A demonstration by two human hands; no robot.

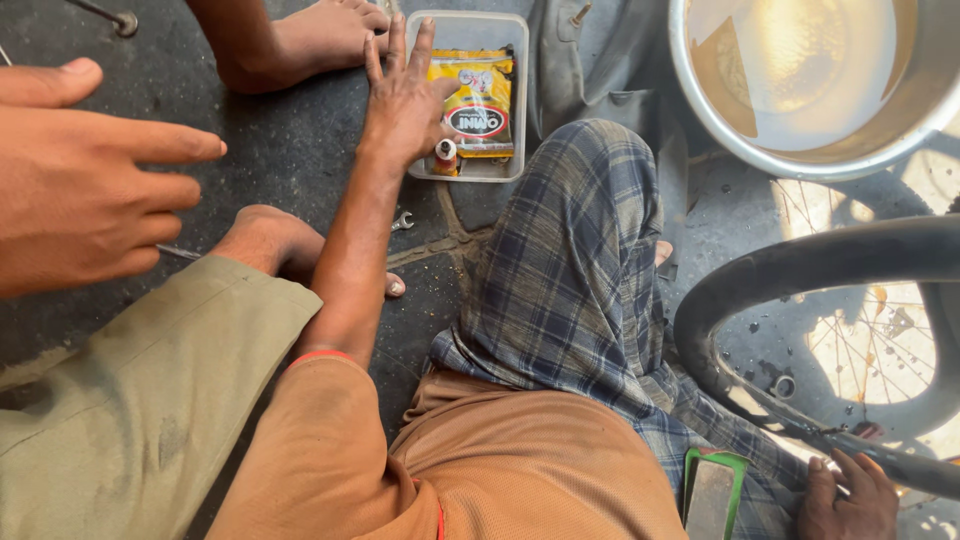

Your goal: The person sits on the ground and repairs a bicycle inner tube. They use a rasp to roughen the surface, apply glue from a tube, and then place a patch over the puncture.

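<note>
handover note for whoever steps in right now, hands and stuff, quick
Left hand: open, fingers spread over the clear box, lying on the yellow packet; nothing gripped.
Right hand: low at the right, on the tyre; grip not clear.
Things: small bottle in the box, spanner on the ground beside it, water basin top right.
Another person's hand points in from the left.
Done: nothing out of the box yet. Left: packet and bottle not picked up.
</note>
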